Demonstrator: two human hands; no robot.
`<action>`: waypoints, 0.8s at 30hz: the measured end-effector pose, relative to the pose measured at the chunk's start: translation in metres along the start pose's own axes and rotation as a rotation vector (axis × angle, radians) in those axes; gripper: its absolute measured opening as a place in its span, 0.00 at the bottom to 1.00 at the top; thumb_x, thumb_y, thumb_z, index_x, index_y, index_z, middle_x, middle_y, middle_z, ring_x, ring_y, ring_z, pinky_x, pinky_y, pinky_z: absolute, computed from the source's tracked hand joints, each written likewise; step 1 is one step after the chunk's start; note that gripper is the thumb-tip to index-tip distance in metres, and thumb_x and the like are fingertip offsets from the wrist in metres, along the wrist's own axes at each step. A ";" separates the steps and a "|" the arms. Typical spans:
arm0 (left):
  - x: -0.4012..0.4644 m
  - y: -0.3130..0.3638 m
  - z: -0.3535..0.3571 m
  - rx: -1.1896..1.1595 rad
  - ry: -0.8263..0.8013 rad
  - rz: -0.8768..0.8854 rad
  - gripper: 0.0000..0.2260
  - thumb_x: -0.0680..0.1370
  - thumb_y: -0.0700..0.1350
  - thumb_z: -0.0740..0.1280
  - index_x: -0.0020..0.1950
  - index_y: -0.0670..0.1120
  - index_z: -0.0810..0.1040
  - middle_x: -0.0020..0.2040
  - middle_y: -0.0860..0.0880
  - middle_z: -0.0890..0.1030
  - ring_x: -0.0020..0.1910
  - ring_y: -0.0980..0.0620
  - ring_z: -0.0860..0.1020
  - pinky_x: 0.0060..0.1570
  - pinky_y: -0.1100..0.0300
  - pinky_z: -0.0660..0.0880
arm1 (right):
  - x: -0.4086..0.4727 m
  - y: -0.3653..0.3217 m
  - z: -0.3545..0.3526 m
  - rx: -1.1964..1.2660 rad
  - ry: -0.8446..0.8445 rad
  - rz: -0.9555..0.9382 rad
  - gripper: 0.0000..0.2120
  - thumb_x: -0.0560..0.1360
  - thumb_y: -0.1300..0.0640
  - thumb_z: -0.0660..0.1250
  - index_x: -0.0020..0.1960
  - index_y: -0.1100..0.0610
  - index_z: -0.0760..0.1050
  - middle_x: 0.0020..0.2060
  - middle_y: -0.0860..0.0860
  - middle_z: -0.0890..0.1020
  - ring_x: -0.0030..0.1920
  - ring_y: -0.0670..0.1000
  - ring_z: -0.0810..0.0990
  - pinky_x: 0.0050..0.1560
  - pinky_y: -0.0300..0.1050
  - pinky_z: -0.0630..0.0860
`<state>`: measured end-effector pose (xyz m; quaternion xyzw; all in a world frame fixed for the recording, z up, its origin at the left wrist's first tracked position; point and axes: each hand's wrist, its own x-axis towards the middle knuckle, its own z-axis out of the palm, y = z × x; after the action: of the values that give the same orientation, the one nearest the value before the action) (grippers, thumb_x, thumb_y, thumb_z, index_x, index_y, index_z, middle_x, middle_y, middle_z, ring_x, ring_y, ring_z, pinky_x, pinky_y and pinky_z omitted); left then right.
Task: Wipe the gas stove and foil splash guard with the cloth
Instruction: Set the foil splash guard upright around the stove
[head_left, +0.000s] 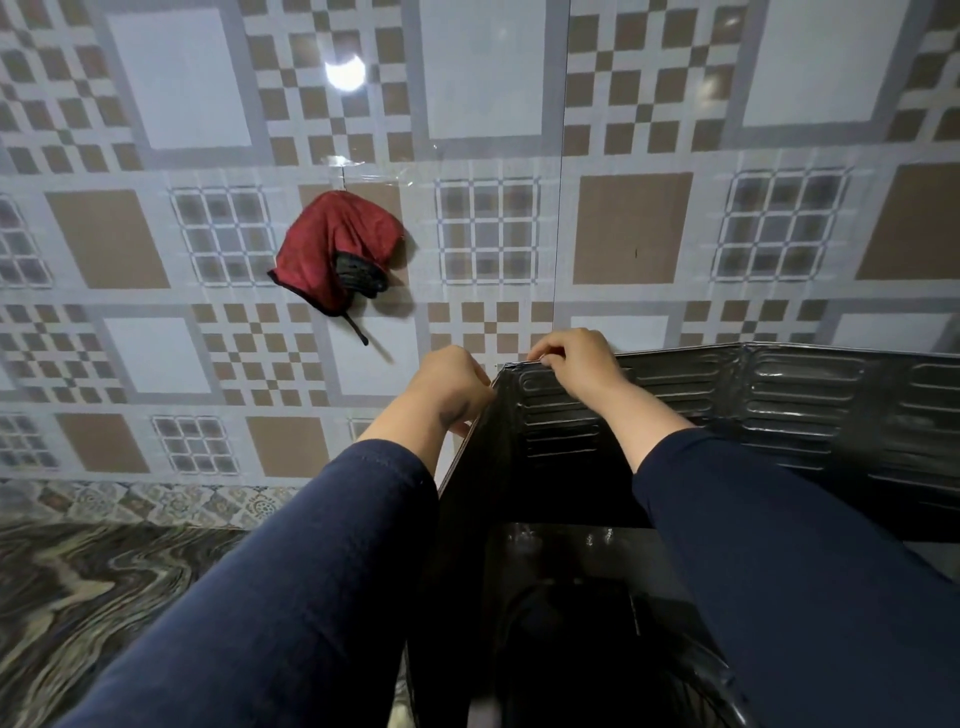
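Both hands gripped the top corner of the dark guard (675, 400), which stood against the tiled wall (649, 104). The left hand (452, 382) pinched its outer side edge; the right hand (576, 364) closed over the top rim. A red cloth (322, 249) hung on the wall, well apart to the left.

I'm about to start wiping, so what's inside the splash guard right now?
Inside the foil splash guard lies the dark gas stove top, partly hidden by both sleeves. No cloth shows there; a red cloth hangs on the wall.
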<state>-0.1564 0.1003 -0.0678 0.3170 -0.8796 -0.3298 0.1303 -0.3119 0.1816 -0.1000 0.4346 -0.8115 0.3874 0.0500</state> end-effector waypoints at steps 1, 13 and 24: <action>-0.001 0.000 0.000 -0.005 0.005 0.004 0.05 0.76 0.40 0.69 0.48 0.39 0.81 0.35 0.47 0.78 0.30 0.50 0.79 0.19 0.66 0.75 | 0.000 0.001 0.002 -0.002 0.007 -0.007 0.11 0.77 0.66 0.63 0.48 0.56 0.83 0.56 0.54 0.82 0.60 0.54 0.77 0.60 0.45 0.69; 0.002 -0.011 -0.002 0.167 0.055 -0.004 0.11 0.75 0.47 0.64 0.48 0.41 0.80 0.46 0.42 0.82 0.46 0.43 0.82 0.48 0.51 0.81 | -0.004 0.001 0.012 -0.118 0.064 -0.060 0.11 0.76 0.61 0.63 0.49 0.50 0.82 0.51 0.49 0.84 0.56 0.53 0.76 0.60 0.49 0.71; 0.002 -0.016 0.000 0.367 0.005 -0.058 0.11 0.74 0.51 0.63 0.48 0.44 0.79 0.45 0.47 0.80 0.45 0.47 0.79 0.40 0.56 0.72 | -0.010 -0.010 0.014 -0.142 0.024 -0.061 0.11 0.73 0.59 0.66 0.51 0.46 0.81 0.48 0.46 0.83 0.54 0.51 0.77 0.58 0.47 0.67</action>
<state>-0.1502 0.0890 -0.0783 0.3615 -0.9152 -0.1666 0.0631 -0.2949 0.1759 -0.1078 0.4499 -0.8225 0.3325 0.1024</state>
